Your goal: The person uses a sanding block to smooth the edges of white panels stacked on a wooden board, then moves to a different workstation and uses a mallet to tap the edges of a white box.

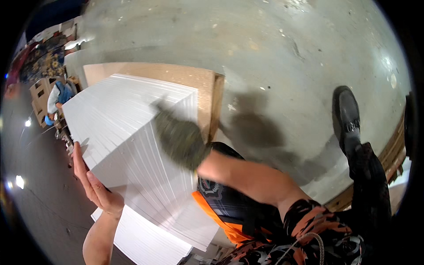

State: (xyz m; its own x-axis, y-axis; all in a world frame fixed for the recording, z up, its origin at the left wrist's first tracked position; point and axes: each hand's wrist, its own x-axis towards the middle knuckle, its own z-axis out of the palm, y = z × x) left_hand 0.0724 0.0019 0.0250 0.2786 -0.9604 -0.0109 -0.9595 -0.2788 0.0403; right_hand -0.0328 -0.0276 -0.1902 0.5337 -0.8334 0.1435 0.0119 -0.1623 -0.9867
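Observation:
A tall stack of thin white panels [128, 110] fills the middle of the view, its many layered edges showing as fine lines. My bare left hand [95, 183] lies with stretched fingers along the stack's left corner, palm toward the panels. My right hand [181, 139] wears a dark grey-green glove and is over the stack's right side edges. Motion smears this hand, so its fingers and anything in them cannot be made out.
Beneath the stack is a chipboard base [150, 70] on the concrete floor [274, 53]. More white panels [150, 238] stand close by at the lower left. A black shoe [346, 112] is on the floor at right. A person in blue [62, 95] is in the far left background.

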